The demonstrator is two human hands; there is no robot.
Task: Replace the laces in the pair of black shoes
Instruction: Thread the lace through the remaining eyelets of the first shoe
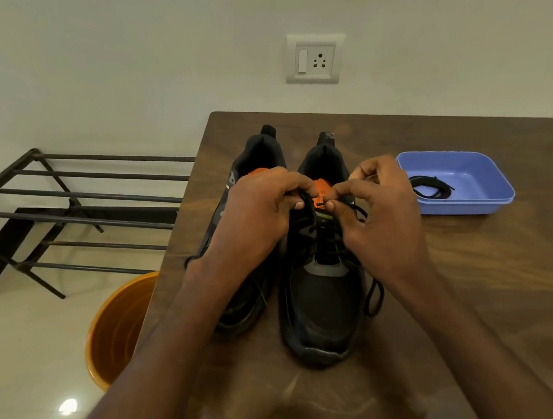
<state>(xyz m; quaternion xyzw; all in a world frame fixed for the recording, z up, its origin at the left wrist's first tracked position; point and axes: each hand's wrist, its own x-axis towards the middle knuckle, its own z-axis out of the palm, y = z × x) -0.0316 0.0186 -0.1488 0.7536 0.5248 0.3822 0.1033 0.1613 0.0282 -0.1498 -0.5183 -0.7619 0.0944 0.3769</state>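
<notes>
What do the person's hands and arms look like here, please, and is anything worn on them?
Both arms are bare from the bottom edge of the picture up to the hands, with no sleeves in view. The left hand and the right hand have no gloves and no rings that I can see. No watch or bracelet shows on either wrist; a thin dark line by the left wrist may just be a loose lace.

Dark wooden table (484, 289) against a wall, two black shoes (320, 300) side by side on it, blue tray (492, 178) just right of them
</notes>
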